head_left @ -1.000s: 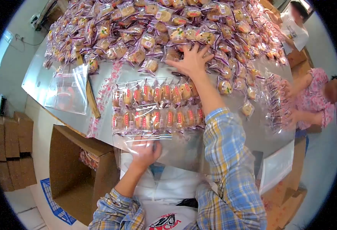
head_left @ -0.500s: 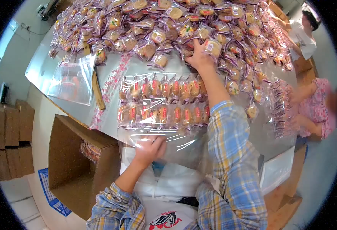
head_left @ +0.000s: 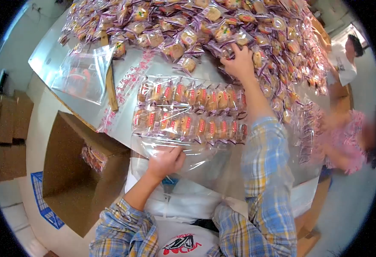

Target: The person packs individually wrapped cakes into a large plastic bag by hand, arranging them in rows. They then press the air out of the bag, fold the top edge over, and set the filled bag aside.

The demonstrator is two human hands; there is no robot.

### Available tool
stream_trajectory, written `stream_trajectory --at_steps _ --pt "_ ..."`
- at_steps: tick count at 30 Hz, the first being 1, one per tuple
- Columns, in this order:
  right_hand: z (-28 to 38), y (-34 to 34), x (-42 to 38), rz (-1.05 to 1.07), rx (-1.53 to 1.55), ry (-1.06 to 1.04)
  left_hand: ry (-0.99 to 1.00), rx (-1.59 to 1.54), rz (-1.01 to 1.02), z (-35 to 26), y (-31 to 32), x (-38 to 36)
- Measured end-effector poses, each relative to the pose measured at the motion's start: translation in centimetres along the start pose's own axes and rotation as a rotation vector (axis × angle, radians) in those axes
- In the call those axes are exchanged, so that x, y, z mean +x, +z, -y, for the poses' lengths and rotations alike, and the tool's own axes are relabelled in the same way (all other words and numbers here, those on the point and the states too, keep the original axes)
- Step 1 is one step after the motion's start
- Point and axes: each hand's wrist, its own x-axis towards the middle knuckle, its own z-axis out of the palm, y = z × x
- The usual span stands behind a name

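My left hand [head_left: 167, 162] is closed on the near edge of a clear plastic bag [head_left: 209, 156], its thumb and fingers pressed together. Inside or under that film stand two rows of individually wrapped cakes [head_left: 183, 126], packed side by side with red labels. My right hand [head_left: 240, 64] is stretched over the near edge of a large heap of wrapped cakes [head_left: 188, 36]. Its fingers are apart and touch the packets, with one wrapped cake [head_left: 227, 52] between thumb and forefinger. I cannot see a firm grip on it.
Clear bags [head_left: 83, 79] lie at the left beside a wooden strip [head_left: 111, 88]. An open cardboard box [head_left: 70, 188] holding some packets stands left of the table [head_left: 130, 122]. At the right, another person's arms [head_left: 335, 124] are by more packed rows [head_left: 306, 128]. Stacked cartons [head_left: 8, 124] stand far left.
The view has shifted slightly. My right hand, earlier with a wrapped cake lying over its fingers, now has its fingers spread among the packets. My left hand stays at the bag's edge.
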Motion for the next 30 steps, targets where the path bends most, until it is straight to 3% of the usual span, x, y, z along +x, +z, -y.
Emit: stream_trajectory --at_steps 5,8,9,11,12,15,18,19,22,23,26,27,30 --pt "-1.9 -1.9 2.3 0.004 0.384 -0.014 -0.018 -0.049 0.054 -0.2 -0.8 0.5" --pt "-2.5 -5.4 3.8 0.297 0.928 0.168 0.010 -0.068 0.062 -0.2 -0.8 0.4" --pt "-1.5 -7.8 3.4 0.274 0.855 0.209 0.028 -0.056 0.064 -0.2 -0.7 0.4" --pt "-2.5 -9.1 3.9 0.341 1.084 0.300 0.115 -0.003 -0.024 -0.6 -0.6 1.0" --pt "-2.3 -10.5 3.8 0.379 1.190 0.384 0.089 0.045 0.019 -1.0 -0.4 1.1" --pt "-3.5 -10.4 4.5 0.481 1.328 0.380 0.030 0.130 0.159 -2.4 -0.2 1.6" --pt "-2.9 -12.1 3.9 0.400 1.128 0.409 -0.051 0.112 0.302 -4.6 -0.8 2.3" --pt "-2.3 -12.6 3.3 0.284 0.941 0.343 -0.162 0.121 0.411 -5.7 -0.7 1.9" --pt "-4.7 -13.0 5.2 0.273 0.768 0.125 0.028 0.034 0.369 -7.4 -3.0 1.1" --pt "-4.3 -14.2 4.2 0.237 0.851 0.219 0.015 0.052 0.471 -8.8 -4.1 1.1" --pt "-5.6 -16.4 3.6 0.453 1.202 0.418 0.109 0.030 0.320 -9.9 -1.6 -1.6" --pt "-5.6 -17.3 2.7 0.487 1.297 0.391 0.076 -0.003 0.412 -10.4 -0.2 -1.8" --pt "-4.7 -17.4 -1.7 0.178 1.317 0.256 0.047 0.130 0.448 -13.2 1.9 -1.4"
